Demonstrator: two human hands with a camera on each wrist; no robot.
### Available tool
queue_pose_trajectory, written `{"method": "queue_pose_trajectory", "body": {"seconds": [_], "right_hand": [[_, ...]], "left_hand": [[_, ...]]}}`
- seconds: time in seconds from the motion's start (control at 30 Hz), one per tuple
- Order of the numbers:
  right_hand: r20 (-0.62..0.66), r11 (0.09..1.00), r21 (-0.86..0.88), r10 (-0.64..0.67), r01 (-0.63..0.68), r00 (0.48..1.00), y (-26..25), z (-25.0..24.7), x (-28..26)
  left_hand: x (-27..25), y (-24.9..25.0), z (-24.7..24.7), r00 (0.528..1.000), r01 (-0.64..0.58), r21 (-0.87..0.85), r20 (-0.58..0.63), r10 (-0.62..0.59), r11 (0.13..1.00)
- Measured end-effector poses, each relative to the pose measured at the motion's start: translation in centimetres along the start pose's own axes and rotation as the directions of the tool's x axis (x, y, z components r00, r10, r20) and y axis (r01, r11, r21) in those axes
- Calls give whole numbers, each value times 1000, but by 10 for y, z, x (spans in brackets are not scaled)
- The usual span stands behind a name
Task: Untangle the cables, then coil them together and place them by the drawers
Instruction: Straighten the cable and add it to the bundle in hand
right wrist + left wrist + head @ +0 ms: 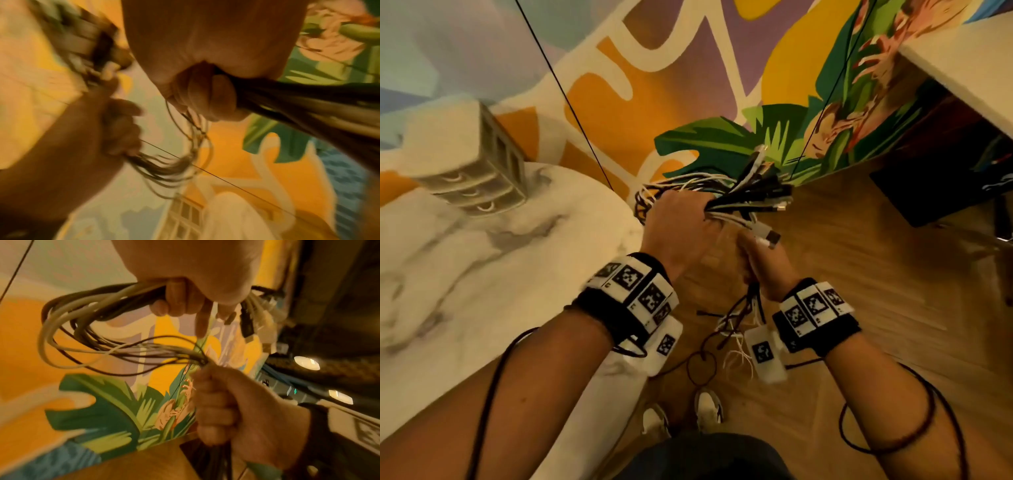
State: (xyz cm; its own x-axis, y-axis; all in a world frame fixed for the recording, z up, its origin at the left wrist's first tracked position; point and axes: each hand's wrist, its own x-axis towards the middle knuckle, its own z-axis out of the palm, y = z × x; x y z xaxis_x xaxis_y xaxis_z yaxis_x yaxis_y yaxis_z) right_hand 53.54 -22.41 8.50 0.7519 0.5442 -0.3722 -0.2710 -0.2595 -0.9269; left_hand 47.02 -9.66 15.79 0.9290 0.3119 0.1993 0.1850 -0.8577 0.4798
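Both forearms fill the bottom of the head view, each with a black wristband carrying white marker tiles. Going from the left: the marble-patterned table (465, 274) holds the small set of drawers (479, 171) near its far left edge, three handled fronts showing. Beyond the table's right edge, over the wooden floor (893, 274), the left hand (681, 226) is closed around the cables (743, 192), a mixed bundle of white and black leads. Looped strands bulge out to its left, and the plug ends fan out to its right. In the left wrist view its fingers (176, 300) curl around the looped part. Just right of it and lower, the right hand (767, 263) is fisted on the same bundle, with loose tails hanging below its wrist. Painted leaves and yellow shapes cover the wall (688, 85) behind. A white desk corner (962, 58) sits at the upper right.
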Motion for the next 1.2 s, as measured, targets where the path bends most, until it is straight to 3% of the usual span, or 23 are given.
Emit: {"method": "queue_pose_trajectory", "body": {"seconds": [0.07,0.13,0.2,0.27,0.4,0.5,0.57,0.7,0.8,0.9,0.97,1.03,1.13,1.2], "right_hand": [[9,996,-44,-78,79,997,-29,0,-5],[-9,983,-137,-127,124,992,-49,-1,-6],[0,960,-196,-202,198,979,-64,-3,-8],[-7,941,-158,-304,299,953,-77,-4,-9],[0,944,-55,-327,327,945,-63,0,7],[19,966,-166,-196,196,980,-23,-4,26],[-83,979,-196,-70,53,994,4,-13,34],[-172,924,-331,141,-192,975,55,-30,54],[-219,877,-356,257,-322,941,76,-33,69],[-460,909,-219,223,-353,859,80,-37,85],[-552,917,-256,120,-305,825,84,-40,90],[-491,879,-368,92,-302,866,92,-40,86],[-224,795,-539,181,-276,958,113,-40,74],[-57,730,-637,276,-247,960,134,-47,74]], "left_hand": [[11,3,6,982,176,-164,95,-162,971],[25,13,3,959,260,-316,194,-206,912],[38,26,-7,969,210,-396,203,-138,894],[47,34,-16,982,137,-365,174,-77,921],[59,40,-24,998,14,-256,66,3,967],[75,43,-47,997,-56,-234,-60,43,971],[87,39,-63,980,-141,-168,-161,114,976],[102,36,-81,927,-219,-88,-329,180,972],[100,32,-82,911,-222,-74,-372,180,972],[97,23,-85,900,-214,-93,-407,159,972],[98,19,-90,889,-203,-49,-427,164,978],[95,17,-89,912,-188,-50,-381,155,981],[82,11,-70,952,-170,-93,-272,139,981],[73,2,-49,971,-143,-99,-206,120,985]]}}
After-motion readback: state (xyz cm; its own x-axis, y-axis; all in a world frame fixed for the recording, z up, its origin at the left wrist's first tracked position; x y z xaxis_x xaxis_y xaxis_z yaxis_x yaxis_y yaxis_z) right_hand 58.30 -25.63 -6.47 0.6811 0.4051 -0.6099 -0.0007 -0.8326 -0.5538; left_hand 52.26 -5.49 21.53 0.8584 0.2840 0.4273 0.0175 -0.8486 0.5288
